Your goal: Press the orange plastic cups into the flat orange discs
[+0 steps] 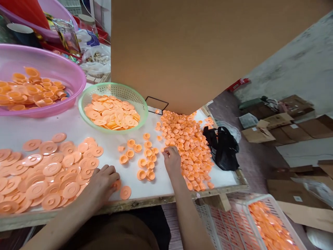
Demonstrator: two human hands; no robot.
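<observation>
My left hand [105, 178] is curled at the right edge of a spread of flat orange plastic discs [53, 169]. One small orange disc [117, 185] shows at its thumb, held against the fingers. Just right of that hand, a single saucer-like disc [125, 192] lies flat on the table. My right hand [172, 159] has its fingers drawn together at the left edge of a heap of small orange cups [194, 149]; what the fingertips hold is hidden. Between my hands stands a loose group of little cups [148, 152], mostly with their hollow side up.
A green strainer basket [114, 130] of discs and a pink basin [78, 78] of larger orange cups stand behind. A tall cardboard sheet [166, 52] rises at the back. A black bag [226, 149] lies at the right corner, above a crate [270, 198] of orange pieces.
</observation>
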